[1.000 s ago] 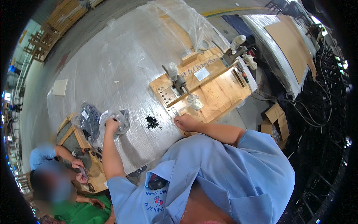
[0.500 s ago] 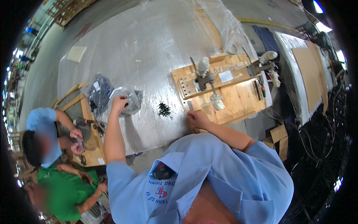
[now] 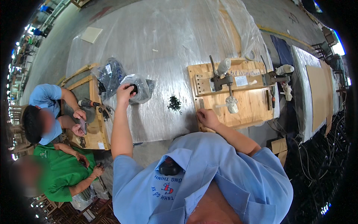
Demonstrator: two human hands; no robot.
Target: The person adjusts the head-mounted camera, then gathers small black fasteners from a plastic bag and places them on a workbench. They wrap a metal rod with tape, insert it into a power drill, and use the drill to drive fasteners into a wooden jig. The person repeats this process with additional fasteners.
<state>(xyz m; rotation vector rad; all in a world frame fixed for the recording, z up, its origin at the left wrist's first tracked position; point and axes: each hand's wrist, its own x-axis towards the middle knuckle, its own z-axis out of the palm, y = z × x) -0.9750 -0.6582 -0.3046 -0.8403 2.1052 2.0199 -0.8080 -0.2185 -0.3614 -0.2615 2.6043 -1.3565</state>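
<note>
My left hand [image 3: 125,94] reaches to a clear plastic bag [image 3: 143,90] on the film-covered table. Its fingers are closed on a small black round piece [image 3: 133,89] at the bag's mouth; the exact kind is too small to tell. Beside that bag lies a fuller plastic bag [image 3: 112,72] of dark parts. My right hand [image 3: 208,118] rests closed at the near left corner of a wooden clamping jig [image 3: 246,108]; whatever its curled fingers hold, if anything, is hidden. Between my hands sits a loose pile of small black screw-like pieces [image 3: 174,104].
Two metal toggle clamps [image 3: 222,80] with wrapped white handles stand on the jig. At the left, a person in blue [image 3: 46,95] holds a thin piece, near a power drill [image 3: 88,103] on a wooden frame. Another person wears green [image 3: 61,168]. Cables [image 3: 307,160] hang at the right.
The view has shifted, so the table and jig sit further right. My left hand has turned and now shows the black piece in its fingers. My right hand stays by the jig's edge.
</note>
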